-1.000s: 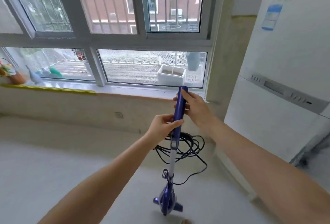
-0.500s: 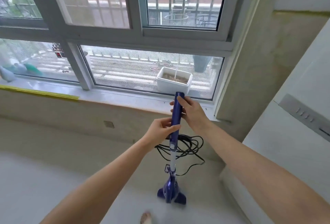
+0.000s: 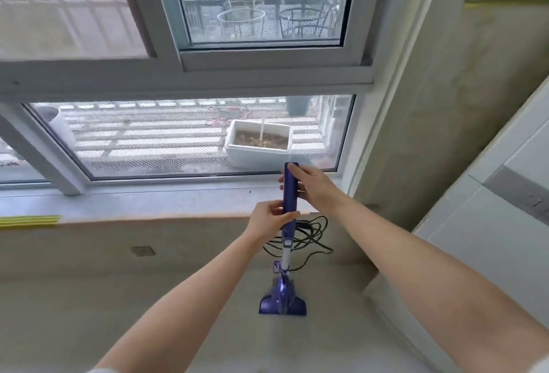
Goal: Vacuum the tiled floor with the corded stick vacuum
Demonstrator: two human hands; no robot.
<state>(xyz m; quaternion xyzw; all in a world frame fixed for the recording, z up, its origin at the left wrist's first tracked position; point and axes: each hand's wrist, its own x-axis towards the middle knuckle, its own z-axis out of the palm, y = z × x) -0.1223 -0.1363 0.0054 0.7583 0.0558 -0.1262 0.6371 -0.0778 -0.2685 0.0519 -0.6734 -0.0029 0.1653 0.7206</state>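
Note:
The purple stick vacuum (image 3: 290, 191) stands nearly upright in front of me, its white tube running down to the purple floor head (image 3: 282, 302) on the pale floor (image 3: 148, 313). My right hand (image 3: 309, 187) grips the top of the purple handle, thumb along its upper end. My left hand (image 3: 271, 219) holds the handle just below, fingers curled round it. The black power cord (image 3: 309, 234) lies in loose coils behind the tube, near the wall under the window.
A wide windowsill (image 3: 148, 203) with yellow tape (image 3: 29, 220) runs across the wall ahead. A tall white standing air conditioner (image 3: 490, 239) fills the right side. A wall socket (image 3: 142, 250) sits low on the left. Outside the glass stands a white planter box (image 3: 258, 146).
The view has moved closer to the window and tilted. The vacuum head has turned and now lies flat on the floor, nearer the wall. Both hands keep their hold on the handle.

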